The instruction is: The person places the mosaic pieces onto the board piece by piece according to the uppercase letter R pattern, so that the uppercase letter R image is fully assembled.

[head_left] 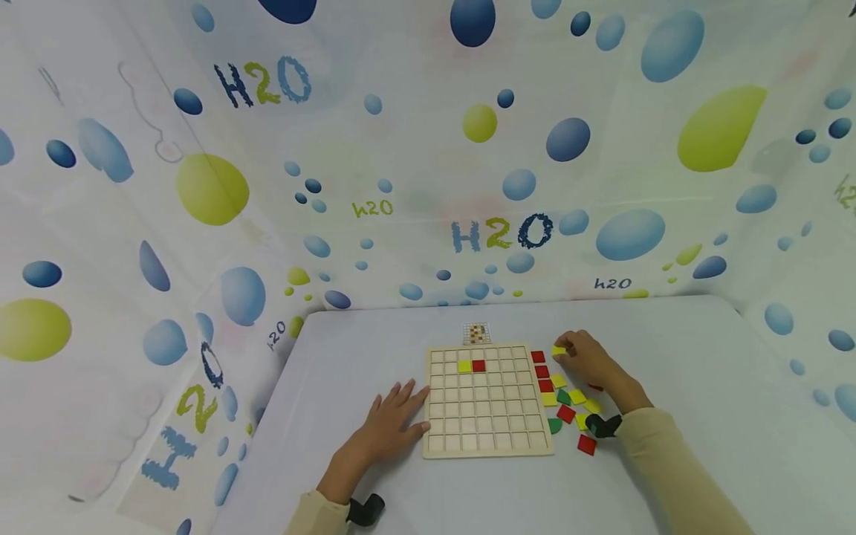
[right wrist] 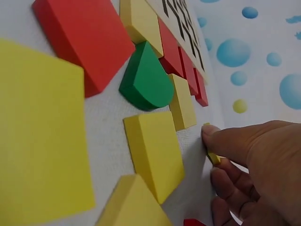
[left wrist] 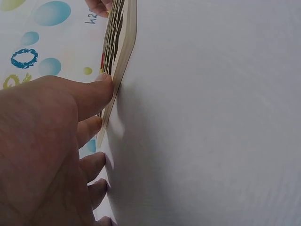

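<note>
A wooden grid board (head_left: 488,405) lies on the white table, with one yellow tile (head_left: 464,366) and one red tile (head_left: 478,365) side by side in its second row from the far edge. My left hand (head_left: 394,427) is spread flat at the board's left side; in the left wrist view its thumb (left wrist: 96,96) touches the board's edge (left wrist: 123,52). To the right of the board, my right hand (head_left: 588,362) pinches a yellow tile (right wrist: 212,157) between thumb and fingers, low over the table. Loose tiles lie around that hand, among them a green rounded piece (right wrist: 148,80).
Along the board's right edge runs a column of red tiles (head_left: 542,371). Several yellow, red and green pieces are scattered nearer me, the closest a red tile (head_left: 586,444). Behind the board lies a small printed pattern card (head_left: 476,334). A patterned curtain (head_left: 428,148) surrounds the table.
</note>
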Motion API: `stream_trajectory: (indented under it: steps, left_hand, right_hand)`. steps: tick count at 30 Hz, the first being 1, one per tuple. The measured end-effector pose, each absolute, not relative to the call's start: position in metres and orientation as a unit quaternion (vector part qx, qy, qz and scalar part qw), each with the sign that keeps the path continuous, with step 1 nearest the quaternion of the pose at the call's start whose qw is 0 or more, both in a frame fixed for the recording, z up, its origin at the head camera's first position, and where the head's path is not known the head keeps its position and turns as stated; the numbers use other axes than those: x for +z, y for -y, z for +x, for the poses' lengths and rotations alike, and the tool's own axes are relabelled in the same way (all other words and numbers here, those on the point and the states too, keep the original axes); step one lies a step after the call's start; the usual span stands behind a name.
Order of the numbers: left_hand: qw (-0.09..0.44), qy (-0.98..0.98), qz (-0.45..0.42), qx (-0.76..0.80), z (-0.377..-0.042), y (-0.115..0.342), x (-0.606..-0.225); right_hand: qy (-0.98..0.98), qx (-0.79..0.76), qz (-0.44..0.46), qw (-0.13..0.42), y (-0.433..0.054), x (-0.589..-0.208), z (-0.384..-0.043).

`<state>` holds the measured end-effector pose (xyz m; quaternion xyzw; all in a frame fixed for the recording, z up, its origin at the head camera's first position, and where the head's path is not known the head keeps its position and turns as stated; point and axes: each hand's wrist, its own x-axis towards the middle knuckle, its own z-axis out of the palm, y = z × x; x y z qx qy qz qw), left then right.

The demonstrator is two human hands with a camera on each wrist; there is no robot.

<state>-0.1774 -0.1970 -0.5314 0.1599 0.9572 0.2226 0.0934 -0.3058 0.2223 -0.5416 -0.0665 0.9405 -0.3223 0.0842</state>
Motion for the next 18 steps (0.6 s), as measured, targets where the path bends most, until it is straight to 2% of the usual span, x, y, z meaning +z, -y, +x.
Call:
stream_trajectory:
  steps: [9,18]
  left_hand:
    - [0.094,-0.956,0.161,0.225,-0.177,0.197,-0.529]
    - [0.092,-0.957,0.161,0.225,-0.177,0.197,-0.529]
  right_hand:
    - [-0.937,-0.336,-0.059,0.072,-0.219,-0.545,-0.312]
    - [-0.928,-0.349,-0.12,0.048,-0.181,-0.545,-0.305]
